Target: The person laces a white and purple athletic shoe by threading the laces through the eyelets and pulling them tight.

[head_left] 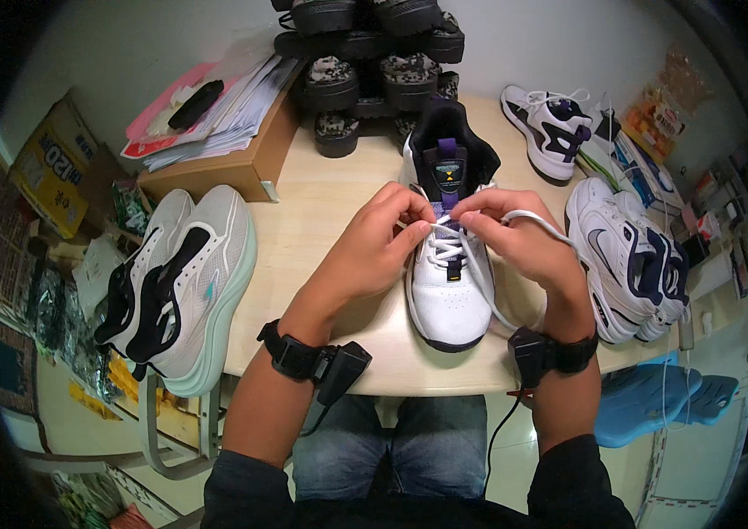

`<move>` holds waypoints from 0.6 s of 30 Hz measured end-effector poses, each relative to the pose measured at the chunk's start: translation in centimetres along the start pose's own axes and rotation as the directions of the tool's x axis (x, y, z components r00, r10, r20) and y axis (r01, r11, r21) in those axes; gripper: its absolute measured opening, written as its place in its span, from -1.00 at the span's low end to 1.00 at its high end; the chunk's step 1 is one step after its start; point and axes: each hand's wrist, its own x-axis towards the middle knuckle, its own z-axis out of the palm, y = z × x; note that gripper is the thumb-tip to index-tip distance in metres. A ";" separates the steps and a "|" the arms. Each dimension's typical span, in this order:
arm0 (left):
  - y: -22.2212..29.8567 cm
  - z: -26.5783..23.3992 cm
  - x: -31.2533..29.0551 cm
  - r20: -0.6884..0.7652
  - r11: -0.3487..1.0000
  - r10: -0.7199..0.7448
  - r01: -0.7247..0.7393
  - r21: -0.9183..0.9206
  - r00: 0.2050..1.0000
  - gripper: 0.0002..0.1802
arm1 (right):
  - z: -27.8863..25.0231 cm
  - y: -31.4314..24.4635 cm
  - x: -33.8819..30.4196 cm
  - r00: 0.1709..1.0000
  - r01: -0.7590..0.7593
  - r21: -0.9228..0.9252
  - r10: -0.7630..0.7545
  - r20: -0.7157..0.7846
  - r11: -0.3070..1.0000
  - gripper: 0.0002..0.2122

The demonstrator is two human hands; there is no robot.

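Observation:
A white sneaker with a black lining and a purple tongue stands upright on the table, its toe toward me. Part of its white shoelace runs through the lower eyelets. At the left side of the lacing, my left hand pinches the lace between thumb and index finger. My right hand is closed on the lace at the other side, and a loose length loops over its back and hangs down beside the shoe. The upper eyelets are partly hidden by my fingers.
Pale running shoes stand at the left table edge. White-and-navy sneakers are at the right, another white sneaker behind them. Camouflage shoes are stacked at the back, next to a cardboard box under papers. Blue slippers hang below the right edge.

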 end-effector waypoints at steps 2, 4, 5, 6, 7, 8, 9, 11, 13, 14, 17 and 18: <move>-0.2 0.0 0.0 -0.001 1.000 0.002 -0.002 -0.016 1.000 -0.92 | 0.6 -0.4 0.0 1.000 -0.007 -0.021 0.008 0.010 1.000 -0.80; -0.2 -0.1 0.0 0.009 0.999 -0.015 0.016 -0.050 1.000 -0.91 | 1.0 -0.7 0.0 0.996 0.040 -0.118 -0.031 0.082 0.992 -0.80; -0.1 -0.2 0.0 0.010 0.999 -0.015 0.016 -0.050 1.000 -0.91 | 0.9 -0.9 0.0 0.994 -0.014 -0.106 0.025 0.104 0.994 -0.80; -0.1 -0.2 0.0 0.015 0.998 -0.018 0.019 -0.059 1.000 -0.89 | 0.8 -0.6 0.0 0.994 -0.016 -0.107 0.027 0.102 0.994 -0.80; -0.1 -0.2 0.0 0.020 0.997 -0.021 0.022 -0.068 1.000 -0.87 | 0.7 0.0 0.0 0.996 0.002 -0.095 0.007 0.092 0.995 -0.81; -0.1 -0.1 0.1 0.023 0.997 -0.020 0.021 -0.070 1.000 -0.87 | 0.6 0.3 0.0 0.997 0.020 -0.084 -0.013 0.082 0.996 -0.82; -0.1 -0.2 0.1 0.020 0.997 -0.027 0.028 -0.066 0.999 -0.85 | 0.5 0.3 0.0 0.997 0.020 -0.083 -0.013 0.082 0.996 -0.82; 0.0 -0.2 0.1 0.018 0.997 -0.033 0.034 -0.063 0.999 -0.83 | 0.3 0.0 -0.1 0.987 -0.048 0.039 0.041 0.155 0.998 -0.83; -0.1 -0.1 0.1 0.010 0.998 -0.032 0.032 -0.049 0.999 -0.84 | 0.3 0.5 0.1 0.984 -0.066 0.104 0.048 0.170 0.992 -0.84; -0.2 0.0 0.1 0.010 0.998 -0.031 0.031 -0.051 0.999 -0.84 | 0.4 0.8 0.2 0.981 -0.084 0.169 0.052 0.186 0.982 -0.85; -0.1 -0.1 0.1 0.005 1.000 0.013 -0.013 -0.020 1.000 -0.87 | 0.4 1.2 0.3 0.974 -0.129 0.261 0.073 0.215 0.957 -0.86; 0.2 0.0 0.1 0.001 0.999 0.034 -0.034 0.012 0.999 -0.88 | 0.5 1.2 0.3 0.974 -0.129 0.259 0.073 0.215 0.957 -0.86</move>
